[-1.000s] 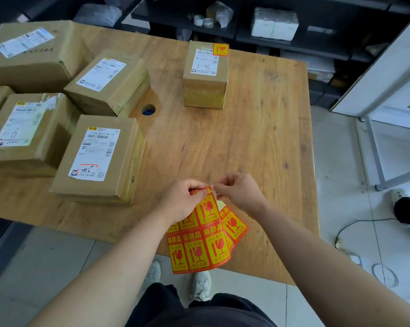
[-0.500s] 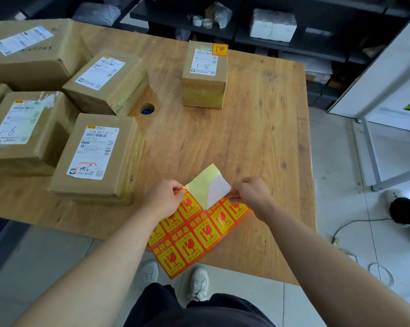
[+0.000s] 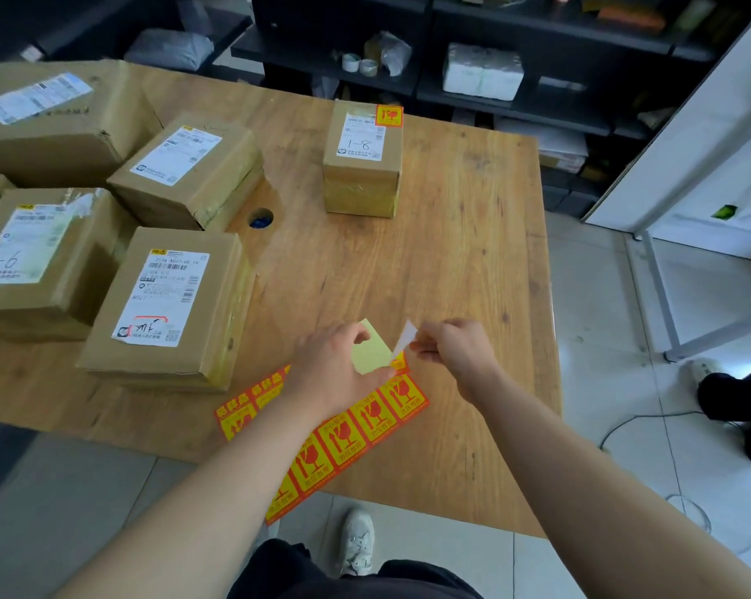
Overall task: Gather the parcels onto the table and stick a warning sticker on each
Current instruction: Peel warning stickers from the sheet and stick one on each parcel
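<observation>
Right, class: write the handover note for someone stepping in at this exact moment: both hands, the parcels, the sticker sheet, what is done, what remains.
Left hand pinches the sticker sheet at its folded-back corner; the sheet lies at the near edge of the table.
Right hand pinches one peeled sticker, white back showing.
Done: the parcel marked 1-8 bears a warning sticker.
Left: the parcels at the left show none on top; the nearest parcel is the likely next.
</observation>
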